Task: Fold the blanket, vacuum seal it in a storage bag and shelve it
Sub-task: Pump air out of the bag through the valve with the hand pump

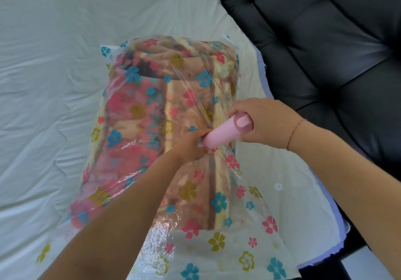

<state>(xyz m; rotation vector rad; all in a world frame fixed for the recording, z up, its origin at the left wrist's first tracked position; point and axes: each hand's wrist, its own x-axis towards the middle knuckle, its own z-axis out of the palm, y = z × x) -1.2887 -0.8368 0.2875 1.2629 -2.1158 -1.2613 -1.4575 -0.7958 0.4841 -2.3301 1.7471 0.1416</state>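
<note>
With the folded blanket (134, 110) inside the storage bag (217, 243) on the bed (43, 84), the right hand (267, 123) clasps the pink pump (219, 135) atop the bag while the left hand (188, 147) pinches its tip, likely keeping it sealed there for suction.

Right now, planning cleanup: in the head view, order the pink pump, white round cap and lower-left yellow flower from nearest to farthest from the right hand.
1. The pink pump, held in the right hand.
2. The white round cap, close below it.
3. The yellow flower, far lower left.
</note>
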